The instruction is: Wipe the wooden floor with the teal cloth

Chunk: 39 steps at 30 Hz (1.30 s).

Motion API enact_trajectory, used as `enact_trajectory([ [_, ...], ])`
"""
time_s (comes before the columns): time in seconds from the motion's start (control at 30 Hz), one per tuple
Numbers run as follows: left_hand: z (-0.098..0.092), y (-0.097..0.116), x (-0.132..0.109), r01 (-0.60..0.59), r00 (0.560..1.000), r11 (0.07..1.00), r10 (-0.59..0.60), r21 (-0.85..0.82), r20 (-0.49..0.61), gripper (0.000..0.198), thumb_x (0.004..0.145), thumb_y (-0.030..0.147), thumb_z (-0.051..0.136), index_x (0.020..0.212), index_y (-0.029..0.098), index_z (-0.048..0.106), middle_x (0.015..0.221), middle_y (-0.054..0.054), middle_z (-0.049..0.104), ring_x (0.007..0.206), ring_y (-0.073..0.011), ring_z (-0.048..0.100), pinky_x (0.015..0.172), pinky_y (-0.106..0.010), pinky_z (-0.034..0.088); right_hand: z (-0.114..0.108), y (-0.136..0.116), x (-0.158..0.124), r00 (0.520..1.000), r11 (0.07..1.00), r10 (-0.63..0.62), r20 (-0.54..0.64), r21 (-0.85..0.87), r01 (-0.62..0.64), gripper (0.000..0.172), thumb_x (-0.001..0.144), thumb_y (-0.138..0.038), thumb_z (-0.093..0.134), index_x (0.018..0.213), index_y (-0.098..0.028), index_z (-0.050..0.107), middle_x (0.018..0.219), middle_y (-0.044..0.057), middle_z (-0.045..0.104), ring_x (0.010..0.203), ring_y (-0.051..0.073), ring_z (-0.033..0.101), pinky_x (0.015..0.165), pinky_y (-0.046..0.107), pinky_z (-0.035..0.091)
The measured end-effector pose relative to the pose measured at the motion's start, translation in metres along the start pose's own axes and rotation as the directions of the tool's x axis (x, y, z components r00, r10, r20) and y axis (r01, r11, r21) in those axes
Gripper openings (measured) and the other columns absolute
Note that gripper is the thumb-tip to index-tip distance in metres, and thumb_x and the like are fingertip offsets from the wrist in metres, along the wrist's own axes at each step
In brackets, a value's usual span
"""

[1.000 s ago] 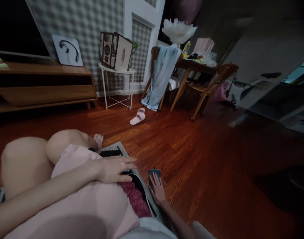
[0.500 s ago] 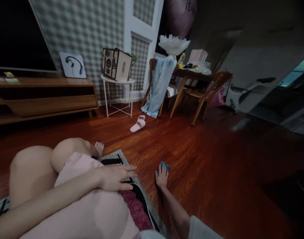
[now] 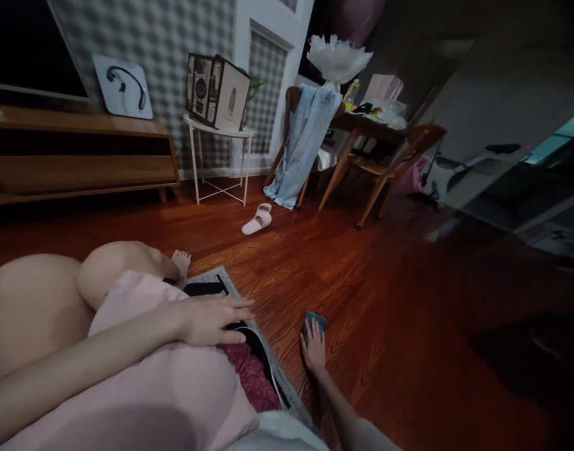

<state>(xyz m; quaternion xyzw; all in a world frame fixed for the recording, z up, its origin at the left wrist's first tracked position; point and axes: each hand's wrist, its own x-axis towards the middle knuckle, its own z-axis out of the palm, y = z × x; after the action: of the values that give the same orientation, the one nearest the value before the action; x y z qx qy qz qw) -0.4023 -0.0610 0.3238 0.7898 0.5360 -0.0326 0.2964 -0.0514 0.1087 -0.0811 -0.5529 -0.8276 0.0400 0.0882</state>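
Observation:
My left hand [image 3: 216, 321] lies flat on pink fabric [image 3: 193, 382] over my lap, its fingers stretched out and apart, holding nothing. On the wooden floor, my right hand [image 3: 313, 348] rests flat with spread fingers on a small blue cloth [image 3: 320, 319], covering much of it. Dark red lacy fabric [image 3: 256, 382] shows below my left hand, beside a black item with a pale edge. Under these is a grey mat [image 3: 220, 274].
A pink slipper [image 3: 257, 220] lies on the floor ahead. Beyond it stand a white side table [image 3: 220, 129] with a printed box, a wooden TV cabinet [image 3: 131, 167], and a chair with jeans [image 3: 305, 138]. Another wooden chair [image 3: 385, 172] stands by the dining table.
The view has shifted, so the furniture sits higher in it. My right hand and the blue cloth appear slightly nearer me and farther right. My left hand stays on the pink fabric.

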Motion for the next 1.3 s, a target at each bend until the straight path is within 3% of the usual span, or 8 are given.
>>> enact_trajectory([
  [0.13,0.0,-0.001,0.0,-0.014,1.0,1.0,0.014,-0.02,-0.009,0.055,0.098,0.05,0.051,0.147,0.026,0.049,0.161,-0.008,0.031,0.143,-0.0324,0.037,0.116,-0.044,0.031,0.002,-0.014,0.056,0.959,0.962,0.272,-0.084,0.051,-0.269,0.065,0.099,-0.046,0.015,0.154,-0.017,0.035,0.163,0.013,0.026,0.151,0.026,0.018,0.12,0.054,0.016],
  [0.27,-0.002,-0.001,-0.001,-0.006,1.0,1.0,0.006,-0.008,0.018,0.058,0.099,0.052,0.048,0.149,0.024,0.046,0.162,-0.01,0.027,0.143,-0.032,0.036,0.117,-0.046,0.03,0.008,-0.039,0.076,0.946,0.949,0.313,-0.083,0.075,-0.307,0.066,0.099,-0.046,0.015,0.154,-0.015,0.034,0.163,0.014,0.024,0.151,0.027,0.017,0.12,0.057,0.013],
  [0.4,-0.001,-0.001,0.0,-0.003,1.0,1.0,0.002,0.009,0.026,0.058,0.099,0.053,0.046,0.15,0.025,0.044,0.162,-0.008,0.026,0.143,-0.0314,0.037,0.117,-0.044,0.029,0.016,-0.054,0.042,0.999,0.998,0.023,-0.03,0.051,-0.021,0.061,0.099,-0.045,0.025,0.154,-0.02,0.035,0.164,0.009,0.025,0.152,0.024,0.015,0.122,0.051,0.013],
  [0.53,0.0,-0.002,0.0,-0.005,1.0,1.0,0.005,0.0,0.013,0.058,0.099,0.053,0.046,0.15,0.025,0.045,0.162,-0.008,0.027,0.143,-0.0315,0.037,0.117,-0.044,0.03,0.012,-0.041,-0.01,0.946,0.944,-0.324,0.006,0.073,0.323,0.058,0.1,-0.043,0.032,0.156,-0.029,0.027,0.164,0.003,0.025,0.152,0.02,0.017,0.123,0.046,0.016],
  [0.63,0.001,-0.002,0.0,-0.029,0.999,0.999,0.029,-0.024,-0.017,0.056,0.099,0.053,0.048,0.148,0.025,0.048,0.161,-0.008,0.03,0.141,-0.0311,0.041,0.115,-0.042,0.032,0.006,-0.015,-0.022,0.923,0.921,-0.385,0.024,0.073,0.382,0.057,0.1,-0.042,0.031,0.156,-0.031,0.026,0.164,0.002,0.026,0.151,0.019,0.018,0.123,0.045,0.017],
  [0.83,0.0,-0.001,0.0,-0.036,0.999,0.999,0.035,-0.035,-0.015,0.055,0.099,0.055,0.049,0.147,0.028,0.05,0.161,-0.006,0.032,0.141,-0.0299,0.041,0.115,-0.039,0.034,0.002,0.024,0.043,0.997,0.997,0.075,-0.036,0.004,-0.075,0.059,0.099,-0.041,0.023,0.154,-0.023,0.034,0.163,0.007,0.027,0.151,0.02,0.017,0.121,0.047,0.016],
  [1.07,-0.003,0.002,0.003,0.02,0.998,1.0,-0.019,-0.02,0.059,0.057,0.099,0.051,0.048,0.151,0.027,0.044,0.161,-0.009,0.029,0.145,-0.0312,0.034,0.117,-0.047,0.03,0.01,-0.024,0.118,0.86,0.874,0.484,-0.161,0.134,-0.467,0.064,0.098,-0.039,0.018,0.154,-0.012,0.032,0.162,0.019,0.024,0.15,0.029,0.017,0.118,0.059,0.014],
  [1.3,-0.002,0.001,0.003,0.019,0.998,1.0,-0.019,0.0,0.052,0.057,0.099,0.052,0.048,0.151,0.028,0.043,0.161,-0.008,0.029,0.143,-0.0312,0.037,0.116,-0.047,0.031,0.027,-0.1,0.096,0.997,0.991,-0.017,-0.078,0.133,0.028,0.057,0.099,-0.04,0.03,0.151,-0.02,0.04,0.162,0.01,0.03,0.151,0.024,0.021,0.121,0.051,0.016],
])
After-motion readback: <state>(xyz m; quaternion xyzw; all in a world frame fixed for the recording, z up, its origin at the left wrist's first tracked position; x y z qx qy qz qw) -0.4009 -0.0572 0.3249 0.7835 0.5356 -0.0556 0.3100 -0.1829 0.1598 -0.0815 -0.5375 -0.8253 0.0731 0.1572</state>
